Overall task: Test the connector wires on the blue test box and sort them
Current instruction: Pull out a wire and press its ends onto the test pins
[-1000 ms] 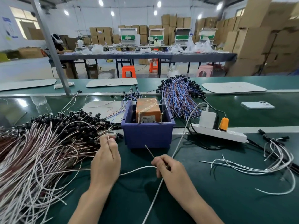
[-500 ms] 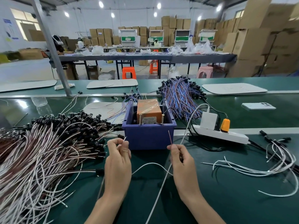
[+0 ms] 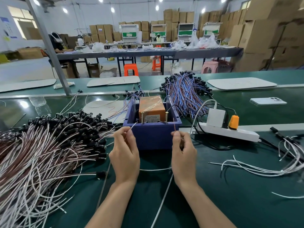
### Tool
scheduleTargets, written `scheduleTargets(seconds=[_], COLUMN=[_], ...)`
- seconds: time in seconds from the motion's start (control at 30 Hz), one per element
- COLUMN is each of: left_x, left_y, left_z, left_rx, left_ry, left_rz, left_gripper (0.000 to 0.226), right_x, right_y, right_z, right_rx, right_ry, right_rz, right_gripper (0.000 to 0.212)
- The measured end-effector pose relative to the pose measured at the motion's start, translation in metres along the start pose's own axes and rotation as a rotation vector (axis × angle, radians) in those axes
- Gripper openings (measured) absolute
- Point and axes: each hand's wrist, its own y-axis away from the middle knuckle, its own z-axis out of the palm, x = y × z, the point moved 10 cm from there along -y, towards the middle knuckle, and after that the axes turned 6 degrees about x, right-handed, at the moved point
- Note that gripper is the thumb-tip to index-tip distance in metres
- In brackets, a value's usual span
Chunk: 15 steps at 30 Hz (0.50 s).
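Directly ahead of both hands, the blue test box (image 3: 154,135) stands with its near wall just beyond the fingertips. Bare mat lies under the wrists, a dense wire pile (image 3: 41,145) crowds the outer side of the left hand (image 3: 124,155), and a thin fan of sorted white wires (image 3: 263,168) lies well out past the right hand (image 3: 183,155), behind which sits a power strip (image 3: 230,132). The surface is a green bench mat (image 3: 230,203) in a hall stacked with cartons (image 3: 259,35). The connector wire (image 3: 154,169) is thin and white and loops on the mat between the wrists; the left hand pinches its pale end and the right its reddish end, both tips raised at the box's near rim, contact not discernible.
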Motion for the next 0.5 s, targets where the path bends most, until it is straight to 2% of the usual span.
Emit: scheduleTargets(seconds=[0.2,0.5], left_x=[-0.006,-0.003], left_y=[-0.003,-0.004], left_z=[0.006,0.013], left_rx=[0.01,0.024], left_ry=[0.047,0.047], left_rz=[-0.021,-0.049], left_gripper=[0.011,0.016], right_x=[0.002,0.002], right_y=[-0.004,-0.002], right_z=[0.006,0.009], right_rx=[-0.019,-0.026], right_ry=[0.028,0.032], right_rz=[-0.022,-0.048], right_gripper=[0.027,0.022])
